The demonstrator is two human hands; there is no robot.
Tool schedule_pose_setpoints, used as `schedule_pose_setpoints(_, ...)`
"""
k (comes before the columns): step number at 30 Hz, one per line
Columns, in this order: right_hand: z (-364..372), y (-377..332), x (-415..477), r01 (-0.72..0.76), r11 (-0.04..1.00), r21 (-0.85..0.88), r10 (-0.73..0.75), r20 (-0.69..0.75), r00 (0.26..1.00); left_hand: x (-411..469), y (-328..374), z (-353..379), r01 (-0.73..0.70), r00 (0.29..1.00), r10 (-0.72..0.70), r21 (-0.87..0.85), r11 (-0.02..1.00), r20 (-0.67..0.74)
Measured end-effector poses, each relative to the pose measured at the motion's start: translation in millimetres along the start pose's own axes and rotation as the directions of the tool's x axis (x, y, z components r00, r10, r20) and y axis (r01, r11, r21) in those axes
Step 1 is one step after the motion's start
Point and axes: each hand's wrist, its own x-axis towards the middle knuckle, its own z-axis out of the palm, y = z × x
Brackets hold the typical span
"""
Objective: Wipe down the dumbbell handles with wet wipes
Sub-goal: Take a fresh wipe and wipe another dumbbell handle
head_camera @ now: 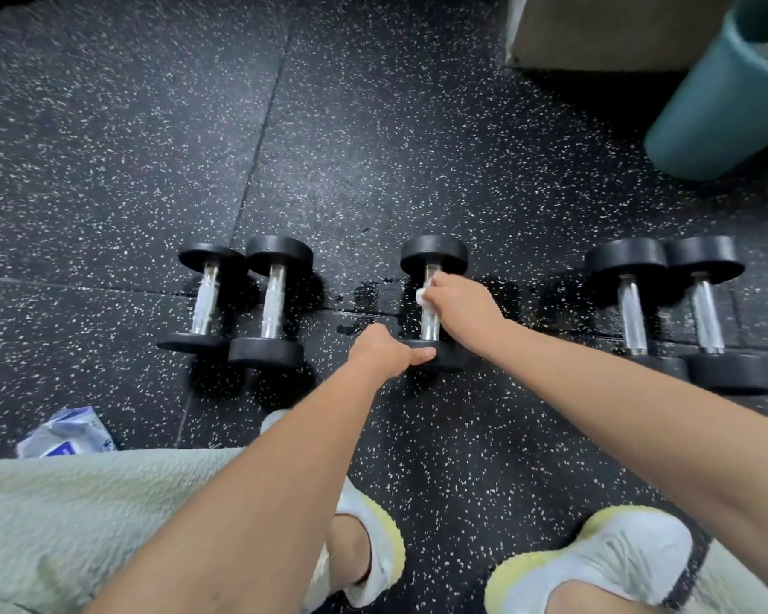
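**While the right hand (460, 303) is wiping, the left hand (384, 350) is touching**

Although print is showing on the blue-and-white wipes packet (67, 432) at 8 o'clock, it is too blurred to read. The middle dumbbell (433, 254) is lying at centre on the speckled floor (107, 126), with black heads at 12 and 6 and its chrome handle (430, 327) shining. The right hand is curling round a white wet wipe (422, 296) on that handle. The left thumb is lying on the near head, and its curled fingers are hiding whatever they hold.

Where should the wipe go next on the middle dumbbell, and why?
Probably slide the wet wipe down the handle of the middle dumbbell, toward its near weight. The right hand grips the wipe at the handle's far end, the stretch below shows bare, and the left hand steadies the near weight.
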Motion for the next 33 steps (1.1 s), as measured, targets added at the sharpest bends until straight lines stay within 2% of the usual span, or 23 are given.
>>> schedule_pose_setpoints(6, -10, -12, 28, -0.168, 0.986, 0.018, 0.169, -0.034, 0.985, 1, -2, -5, -0.007, 1.000, 0.007, -0.001, 1.000, 0.011)
schedule_pose_setpoints(10, 0, -25, 0, -0.133, 0.991, -0.004, 0.133, -0.023, 0.991, 1, -1, -10, 0.002, 0.999, -0.002, 0.005, 1.000, 0.053)
schedule_pose_setpoints(13, 4, -21, -5, -0.077, 0.997, -0.004, 0.077, 0.013, 0.997, 1, 4, -12, 0.042, 0.996, -0.036, -0.066, 0.997, 0.085)
schedule_pose_setpoints(15, -1, -15, 9, -0.107, 0.994, 0.004, 0.107, -0.013, 0.994, -2, 9, -12, 0.062, 0.992, -0.049, -0.109, 0.992, 0.116)
schedule_pose_setpoints(17, -9, -10, 23, -0.168, 0.985, 0.040, 0.169, -0.022, 0.985, -5, 13, -11, 0.031, 0.991, -0.024, -0.050, 0.998, 0.133)
schedule_pose_setpoints(21, -12, -7, 26, -0.201, 0.977, 0.067, 0.206, -0.064, 0.977, -7, 16, -2, -0.033, 0.999, 0.031, 0.123, 0.992, 0.012)
schedule_pose_setpoints(27, 4, -13, -5, -0.090, 0.996, -0.008, 0.090, -0.006, 0.996, -7, 8, -5, -0.018, 1.000, 0.018, 0.052, 0.998, 0.002)
schedule_pose_setpoints(30, -2, -9, 17, -0.145, 0.989, -0.002, 0.145, -0.079, 0.986, -4, 3, -3, -0.009, 1.000, 0.009, 0.024, 1.000, -0.014)
schedule_pose_setpoints(33, -8, -15, 30, -0.193, 0.981, 0.028, 0.195, -0.068, 0.979, 2, -4, -3, 0.018, 1.000, -0.018, -0.027, 0.999, -0.014)
